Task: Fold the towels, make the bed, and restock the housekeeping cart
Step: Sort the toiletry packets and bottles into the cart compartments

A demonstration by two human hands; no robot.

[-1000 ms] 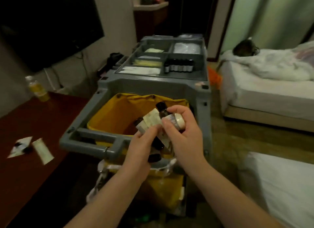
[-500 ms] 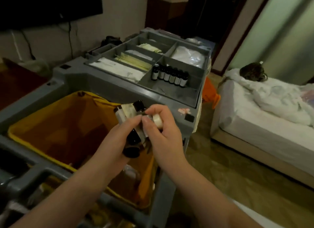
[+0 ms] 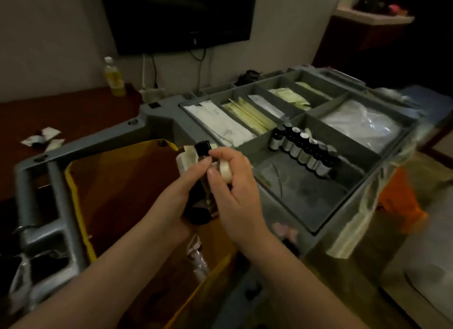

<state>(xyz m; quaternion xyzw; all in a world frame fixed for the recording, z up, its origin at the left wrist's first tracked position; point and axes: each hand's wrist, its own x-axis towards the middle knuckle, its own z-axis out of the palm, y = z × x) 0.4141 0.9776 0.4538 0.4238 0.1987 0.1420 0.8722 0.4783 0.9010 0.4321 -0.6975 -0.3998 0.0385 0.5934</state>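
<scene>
Both hands meet over the near edge of the grey housekeeping cart. My left hand grips a bundle of small dark toiletry bottles and pale sachets. My right hand holds a small white round item in its curled fingers and pinches at the bundle. Just beyond them, a row of several dark bottles stands in the cart's near tray compartment.
A yellow bag hangs open in the cart frame under my hands. Other compartments hold white packets, yellow sachets and clear plastic. A brown table at left carries a drink bottle and torn wrappers. A dark TV hangs on the wall.
The view has swung left and come closer to the cart; the bed has left the view. My hands, still holding the bundle, now sit nearer the tray compartment with the bottle row.
</scene>
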